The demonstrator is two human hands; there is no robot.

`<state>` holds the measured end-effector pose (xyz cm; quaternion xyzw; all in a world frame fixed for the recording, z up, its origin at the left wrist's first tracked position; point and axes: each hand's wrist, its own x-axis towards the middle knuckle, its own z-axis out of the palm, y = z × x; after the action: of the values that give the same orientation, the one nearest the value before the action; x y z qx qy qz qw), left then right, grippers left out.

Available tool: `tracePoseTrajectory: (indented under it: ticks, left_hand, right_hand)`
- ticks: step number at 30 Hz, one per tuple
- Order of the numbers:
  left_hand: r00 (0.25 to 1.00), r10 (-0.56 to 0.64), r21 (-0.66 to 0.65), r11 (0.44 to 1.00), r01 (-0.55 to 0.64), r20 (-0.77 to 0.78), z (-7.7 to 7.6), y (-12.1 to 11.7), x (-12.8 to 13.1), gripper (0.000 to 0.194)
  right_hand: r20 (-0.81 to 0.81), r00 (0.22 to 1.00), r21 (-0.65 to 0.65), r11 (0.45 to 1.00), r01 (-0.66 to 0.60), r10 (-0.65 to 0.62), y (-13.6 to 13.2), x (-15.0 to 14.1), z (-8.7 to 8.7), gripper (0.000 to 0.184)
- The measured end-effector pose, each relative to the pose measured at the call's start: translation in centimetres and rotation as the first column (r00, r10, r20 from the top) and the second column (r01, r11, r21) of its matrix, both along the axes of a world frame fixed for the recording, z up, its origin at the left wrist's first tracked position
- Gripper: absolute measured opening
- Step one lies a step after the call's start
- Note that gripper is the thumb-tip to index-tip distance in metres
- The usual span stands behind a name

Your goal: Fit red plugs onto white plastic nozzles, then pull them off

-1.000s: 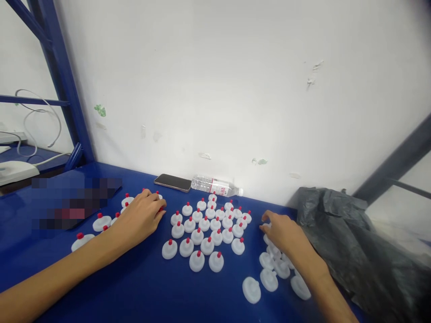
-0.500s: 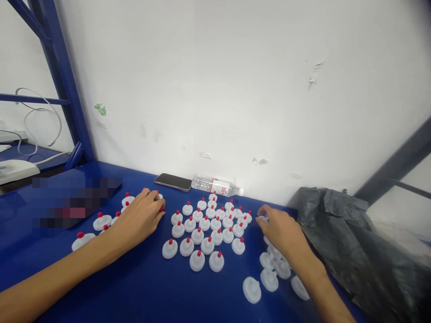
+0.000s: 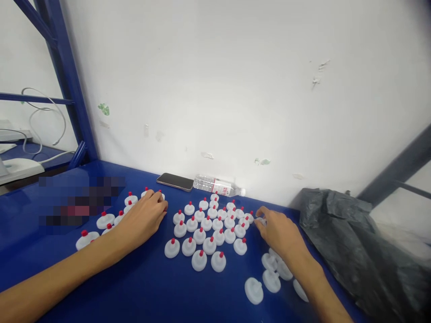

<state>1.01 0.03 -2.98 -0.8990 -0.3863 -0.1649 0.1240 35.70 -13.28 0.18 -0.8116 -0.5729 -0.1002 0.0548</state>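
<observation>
A blue tabletop point(image 3: 141, 287) meets a white wall point(image 3: 208, 89), red-tipped white caps point(image 3: 209, 246) spread between the hands. The left hand point(image 3: 147, 211) bends its fingers among more caps, whether gripping I cannot tell; the right hand point(image 3: 279, 231) pinches a partly covered white disc point(image 3: 262, 220) just beside the middle group.

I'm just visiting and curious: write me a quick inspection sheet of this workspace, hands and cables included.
Surface: blue table, against a wall.
Main things: white discs with red tips, spread in the middle and at left; plain white discs at right, some overlapping.
Clutter: phone and bottle on its side, along the back; dark plastic bag at right; a pixelated patch at left, unreadable.
Hands: left hand over the left discs, fingertips hidden; right hand with thumb and forefinger at a plain disc, grip unclear.
Cables: looping cable, far left.
Surroundings: white wall with scuffs; blue frame at left.
</observation>
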Motion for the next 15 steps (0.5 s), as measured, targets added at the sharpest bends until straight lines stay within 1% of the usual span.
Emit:
tracePoseTrajectory:
  ticks: [5, 8, 10, 12, 15]
  left_hand:
    - [0.993, -0.021, 0.021, 1.000, 0.019, 0.114, 0.8, -0.7, 0.3, 0.020]
    - [0.979, -0.032, 0.038, 0.999, 0.025, 0.199, 1.5, -1.3, 0.4, 0.017]
    - [0.966, -0.076, 0.068, 0.996, 0.061, 0.246, 1.8, -1.7, 0.5, 0.018]
    - [0.946, -0.154, 0.110, 0.986, 0.127, 0.285, 2.1, -2.0, 0.7, 0.021]
    - [0.904, -0.279, 0.186, 0.956, 0.228, 0.325, 2.2, -2.4, 1.1, 0.022]
  right_hand:
    - [-0.012, 1.000, 0.059, 0.998, -0.022, 0.023, 0.1, -0.4, 0.4, 0.025]
    - [-0.032, 0.996, 0.175, 0.981, -0.079, 0.085, 0.0, -1.1, 0.8, 0.026]
    - [-0.031, 0.982, 0.293, 0.941, -0.168, 0.185, 0.0, -1.7, 0.9, 0.028]
    - [-0.014, 0.956, 0.399, 0.878, -0.265, 0.295, 0.0, -2.5, 1.0, 0.032]
    - [0.010, 0.899, 0.497, 0.778, -0.384, 0.438, -0.2, -4.3, 1.0, 0.036]
